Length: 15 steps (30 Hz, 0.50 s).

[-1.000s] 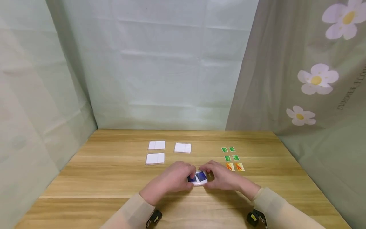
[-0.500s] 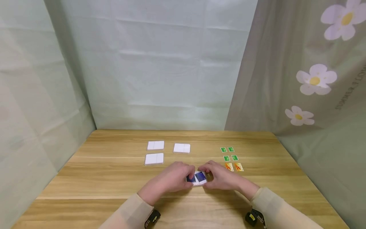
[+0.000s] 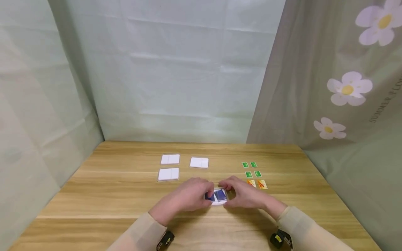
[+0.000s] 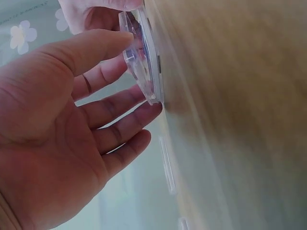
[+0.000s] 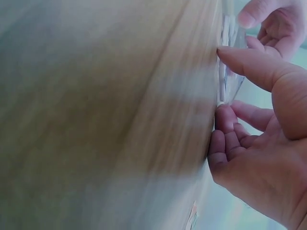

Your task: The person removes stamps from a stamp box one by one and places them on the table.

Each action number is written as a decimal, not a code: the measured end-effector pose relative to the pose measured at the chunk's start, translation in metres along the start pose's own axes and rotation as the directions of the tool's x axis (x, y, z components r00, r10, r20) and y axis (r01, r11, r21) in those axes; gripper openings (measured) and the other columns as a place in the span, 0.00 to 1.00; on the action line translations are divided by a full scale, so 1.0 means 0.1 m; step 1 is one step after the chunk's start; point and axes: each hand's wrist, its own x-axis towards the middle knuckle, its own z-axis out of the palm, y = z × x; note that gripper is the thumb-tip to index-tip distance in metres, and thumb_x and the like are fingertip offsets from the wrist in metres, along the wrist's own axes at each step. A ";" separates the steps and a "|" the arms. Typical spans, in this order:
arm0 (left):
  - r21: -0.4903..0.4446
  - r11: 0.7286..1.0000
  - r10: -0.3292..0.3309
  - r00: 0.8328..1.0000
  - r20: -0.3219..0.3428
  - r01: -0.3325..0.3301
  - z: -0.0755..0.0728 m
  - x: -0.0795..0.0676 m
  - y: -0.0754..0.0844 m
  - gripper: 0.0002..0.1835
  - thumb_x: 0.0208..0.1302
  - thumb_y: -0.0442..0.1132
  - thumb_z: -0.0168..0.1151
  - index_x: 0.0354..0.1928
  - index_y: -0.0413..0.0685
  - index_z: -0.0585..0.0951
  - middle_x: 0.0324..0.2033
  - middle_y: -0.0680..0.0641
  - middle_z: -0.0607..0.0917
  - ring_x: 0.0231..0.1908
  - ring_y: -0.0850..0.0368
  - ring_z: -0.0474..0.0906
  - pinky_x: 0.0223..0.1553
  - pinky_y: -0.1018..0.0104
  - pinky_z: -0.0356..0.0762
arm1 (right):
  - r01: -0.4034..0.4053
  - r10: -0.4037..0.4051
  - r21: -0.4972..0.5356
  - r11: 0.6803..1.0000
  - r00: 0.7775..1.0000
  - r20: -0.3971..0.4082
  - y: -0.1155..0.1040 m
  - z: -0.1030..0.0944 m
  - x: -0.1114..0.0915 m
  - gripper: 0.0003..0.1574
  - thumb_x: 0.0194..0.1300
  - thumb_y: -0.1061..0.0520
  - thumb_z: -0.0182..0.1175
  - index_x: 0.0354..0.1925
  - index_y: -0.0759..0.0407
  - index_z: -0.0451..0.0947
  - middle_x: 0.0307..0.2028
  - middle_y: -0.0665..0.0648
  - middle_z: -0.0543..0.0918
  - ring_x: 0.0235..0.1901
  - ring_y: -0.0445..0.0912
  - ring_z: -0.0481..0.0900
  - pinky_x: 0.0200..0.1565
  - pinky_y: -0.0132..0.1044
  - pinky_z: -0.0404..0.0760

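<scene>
A small clear plastic case (image 3: pixel 220 203) with a white inside lies on the wooden table between both hands. Two dark blue squares (image 3: pixel 221 195) sit in it, the left one partly covered by fingers. My left hand (image 3: pixel 193 195) pinches the case's left end, thumb on the raised clear lid (image 4: pixel 136 62) and fingers along the far edge. The lid stands at a slight angle to the base in the left wrist view. My right hand (image 3: pixel 246 195) grips the right end, thumb at the near edge and index finger at the far edge.
Three similar white cases (image 3: pixel 170 159) lie at the back left and centre of the table (image 3: pixel 103 195). Several small green squares (image 3: pixel 248 174) stand in pairs at the right, with two orange-and-yellow squares (image 3: pixel 262 184) before them. Curtains hang behind and at both sides.
Both hands keep their hold on the case with hardly any movement. The head view shifts very slightly.
</scene>
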 end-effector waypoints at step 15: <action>-0.016 0.999 -0.048 0.998 -0.037 0.047 -0.15 -0.03 -0.12 0.12 0.64 0.39 0.81 0.43 0.51 0.85 0.35 0.55 0.83 0.37 0.57 0.75 0.42 0.57 0.78 | -0.029 0.029 0.053 0.998 1.000 -0.009 0.03 -0.02 -0.01 0.46 0.62 0.53 0.84 0.72 0.63 0.77 0.56 0.53 0.80 0.57 0.48 0.78 0.64 0.54 0.80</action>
